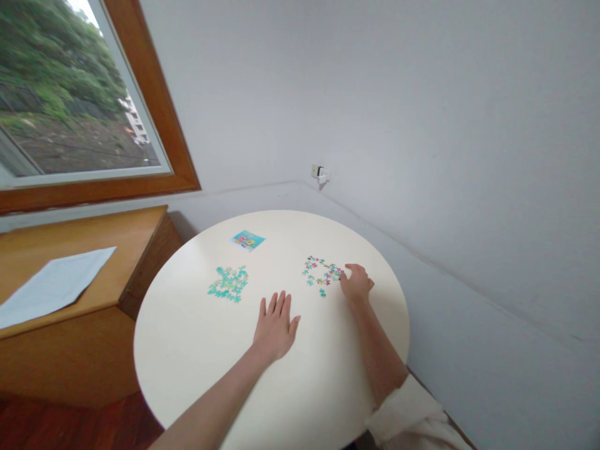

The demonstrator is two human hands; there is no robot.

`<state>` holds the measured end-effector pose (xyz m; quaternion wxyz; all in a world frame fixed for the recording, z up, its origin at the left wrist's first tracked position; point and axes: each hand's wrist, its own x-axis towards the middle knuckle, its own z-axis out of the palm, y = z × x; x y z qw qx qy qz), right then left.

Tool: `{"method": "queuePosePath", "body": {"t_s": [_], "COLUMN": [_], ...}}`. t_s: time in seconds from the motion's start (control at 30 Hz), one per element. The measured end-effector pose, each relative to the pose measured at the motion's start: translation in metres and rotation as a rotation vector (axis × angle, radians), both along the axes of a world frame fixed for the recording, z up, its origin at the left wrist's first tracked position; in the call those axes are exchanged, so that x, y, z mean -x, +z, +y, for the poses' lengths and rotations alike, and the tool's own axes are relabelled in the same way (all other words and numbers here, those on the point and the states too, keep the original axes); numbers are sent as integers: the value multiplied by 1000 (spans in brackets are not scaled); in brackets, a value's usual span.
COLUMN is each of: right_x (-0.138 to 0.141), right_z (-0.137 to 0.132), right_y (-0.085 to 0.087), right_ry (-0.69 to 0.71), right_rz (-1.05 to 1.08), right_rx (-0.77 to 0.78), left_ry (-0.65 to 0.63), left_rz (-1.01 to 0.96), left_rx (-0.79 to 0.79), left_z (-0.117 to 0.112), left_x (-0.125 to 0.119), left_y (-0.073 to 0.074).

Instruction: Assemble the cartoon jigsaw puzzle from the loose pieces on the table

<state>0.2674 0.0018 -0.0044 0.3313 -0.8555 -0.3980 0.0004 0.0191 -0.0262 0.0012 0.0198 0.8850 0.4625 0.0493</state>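
Note:
My left hand (275,328) lies flat on the white round table (187,356), its fingers spread and nothing in it. At the right, my right hand (357,281) is beside a loose cluster of small jigsaw puzzle pieces (323,272) in pink, teal and yellow. Its thumb and index finger are apart at the cluster's right edge, the other fingers bent; I see no piece held between them. One teal puzzle piece (322,292) lies a little nearer to me than that cluster. To the left of my left hand is a pile of mostly teal puzzle pieces (228,284).
A small colourful picture card (249,240) lies toward the back of the table. At the left is a wooden cabinet (140,250) with white paper (56,284) on it, below a window. Walls meet behind the table, with a plugged-in wall socket (320,174).

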Motion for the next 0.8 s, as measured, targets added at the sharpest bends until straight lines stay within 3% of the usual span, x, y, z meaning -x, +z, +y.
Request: {"method": "queuePosePath", "body": {"t_s": [0.47, 0.8], "right_x": [7, 15], "right_z": [-3, -6], "right_y": [9, 5], "right_ry": [73, 88], "right_rz": [-56, -68], "right_rx": [197, 99], "left_ry": [10, 29], "left_rz": [23, -142], "left_rx": [-31, -109], "left_z": [0, 0], "left_x": [0, 2], "left_y": [-3, -13]}}
